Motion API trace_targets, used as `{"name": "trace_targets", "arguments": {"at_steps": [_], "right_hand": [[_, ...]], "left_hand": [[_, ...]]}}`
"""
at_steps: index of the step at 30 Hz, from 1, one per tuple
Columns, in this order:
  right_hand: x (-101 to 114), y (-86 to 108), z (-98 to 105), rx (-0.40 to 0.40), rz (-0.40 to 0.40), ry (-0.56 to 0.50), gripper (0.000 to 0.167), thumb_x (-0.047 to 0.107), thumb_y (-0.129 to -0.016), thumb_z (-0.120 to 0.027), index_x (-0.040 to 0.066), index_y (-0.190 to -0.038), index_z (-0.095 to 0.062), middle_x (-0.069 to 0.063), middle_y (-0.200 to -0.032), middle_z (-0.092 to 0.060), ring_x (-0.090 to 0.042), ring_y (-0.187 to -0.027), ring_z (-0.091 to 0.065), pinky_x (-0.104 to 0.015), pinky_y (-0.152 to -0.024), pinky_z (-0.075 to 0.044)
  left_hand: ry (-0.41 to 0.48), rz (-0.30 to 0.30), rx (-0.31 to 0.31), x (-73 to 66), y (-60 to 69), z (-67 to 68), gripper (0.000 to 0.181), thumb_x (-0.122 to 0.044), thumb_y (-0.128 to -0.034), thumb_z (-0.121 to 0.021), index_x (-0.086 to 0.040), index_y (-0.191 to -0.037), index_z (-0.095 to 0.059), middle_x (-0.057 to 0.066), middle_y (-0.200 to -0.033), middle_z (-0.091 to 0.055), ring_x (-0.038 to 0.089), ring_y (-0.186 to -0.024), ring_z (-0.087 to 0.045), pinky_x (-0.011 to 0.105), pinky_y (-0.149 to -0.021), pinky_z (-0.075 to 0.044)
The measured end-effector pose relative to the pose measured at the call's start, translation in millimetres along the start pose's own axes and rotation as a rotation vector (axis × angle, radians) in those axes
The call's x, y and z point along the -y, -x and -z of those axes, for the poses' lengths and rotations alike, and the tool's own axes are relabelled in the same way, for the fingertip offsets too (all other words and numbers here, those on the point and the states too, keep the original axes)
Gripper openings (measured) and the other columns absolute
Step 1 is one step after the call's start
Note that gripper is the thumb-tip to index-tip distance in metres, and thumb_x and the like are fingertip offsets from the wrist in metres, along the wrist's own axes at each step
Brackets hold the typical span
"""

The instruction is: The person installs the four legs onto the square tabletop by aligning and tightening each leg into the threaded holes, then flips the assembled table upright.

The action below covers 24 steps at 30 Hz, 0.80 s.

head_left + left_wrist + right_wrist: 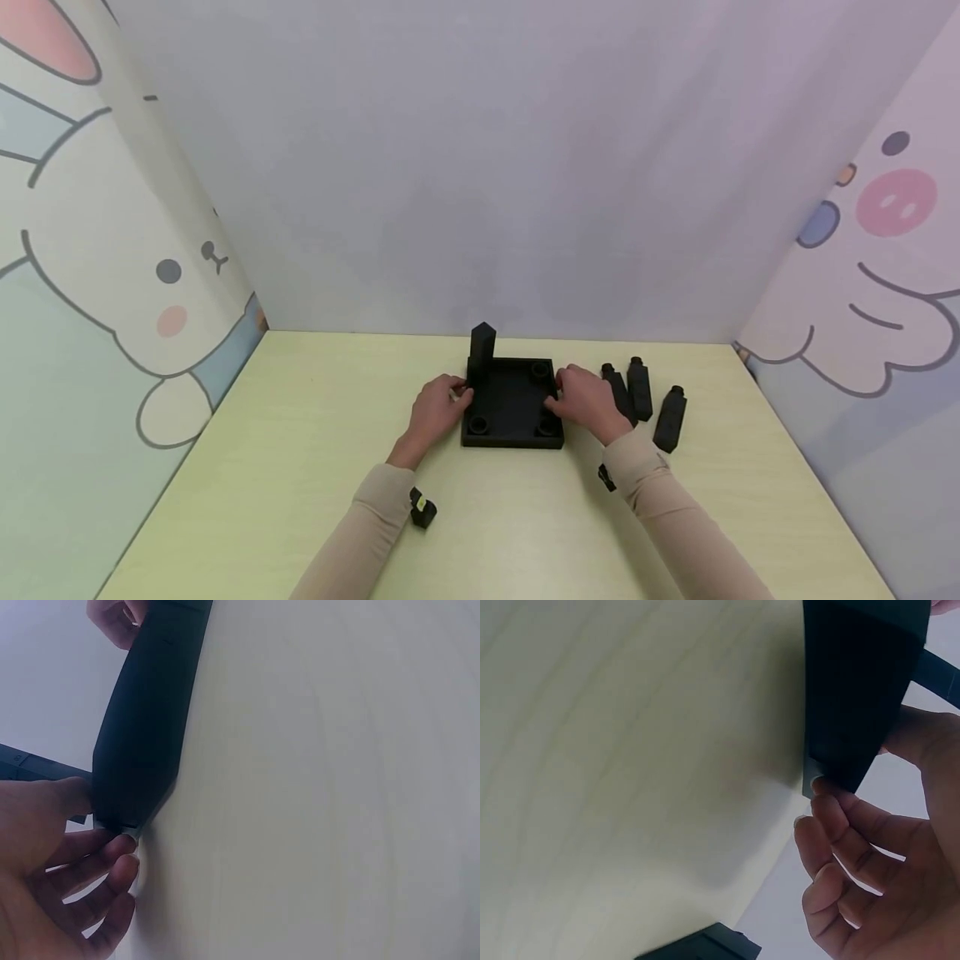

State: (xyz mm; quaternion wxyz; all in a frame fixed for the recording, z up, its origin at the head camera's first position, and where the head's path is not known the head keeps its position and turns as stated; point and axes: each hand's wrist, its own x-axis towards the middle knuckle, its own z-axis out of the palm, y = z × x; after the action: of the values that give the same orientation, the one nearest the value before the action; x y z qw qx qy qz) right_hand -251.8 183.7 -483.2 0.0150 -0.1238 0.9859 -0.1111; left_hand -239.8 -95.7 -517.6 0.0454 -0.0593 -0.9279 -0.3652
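A black square tray-like base (512, 404) lies on the table, with round sockets at three corners and one black post (482, 350) upright at its back left corner. My left hand (437, 410) grips the base's left edge, thumb over the rim; the left wrist view shows the fingers (112, 862) at the edge's end. On the opposite edge, my right hand (588, 400) pinches the rim, and in the right wrist view its fingertips (825, 799) curl under the base (859, 690). The underside of the base is hidden in the head view.
Three black posts, among them one at the far right (670, 419), lie right of the base near my right hand. A pale yellow table (315, 417) runs back to a white curtain (487, 167), with cartoon-printed panels at both sides. Black wrist devices show at both sleeves.
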Motion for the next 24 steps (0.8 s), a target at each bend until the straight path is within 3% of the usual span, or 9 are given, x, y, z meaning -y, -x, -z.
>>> {"name": "trace_targets", "arguments": {"at_steps": [18, 24], "right_hand": [[-2.7, -2.2, -12.1, -0.022, -0.013, -0.044, 0.026, 0.032, -0.089, -0.074, 0.010, -0.087, -0.061, -0.006, -0.086, -0.058, -0.018, -0.062, -0.048, -0.033, -0.054, -0.035], [-2.0, -2.7, -11.4, -0.021, -0.028, -0.047, 0.025, 0.031, -0.088, -0.073, 0.010, -0.085, -0.059, -0.006, -0.085, -0.057, -0.019, -0.062, -0.048, -0.034, -0.054, -0.034]], "left_hand": [[-0.008, -0.014, 0.021, -3.2, -3.0, 5.2, 0.030, -0.026, -0.0966, -0.068, -0.003, -0.115, -0.075, 0.009, -0.098, -0.074, 0.015, -0.074, -0.064, 0.031, -0.064, -0.052], [-0.031, -0.016, 0.006, -8.9, -8.1, 15.7, 0.041, -0.033, -0.0943, -0.072, -0.004, -0.124, -0.071, 0.012, -0.107, -0.072, 0.023, -0.091, -0.068, 0.037, -0.072, -0.055]]}}
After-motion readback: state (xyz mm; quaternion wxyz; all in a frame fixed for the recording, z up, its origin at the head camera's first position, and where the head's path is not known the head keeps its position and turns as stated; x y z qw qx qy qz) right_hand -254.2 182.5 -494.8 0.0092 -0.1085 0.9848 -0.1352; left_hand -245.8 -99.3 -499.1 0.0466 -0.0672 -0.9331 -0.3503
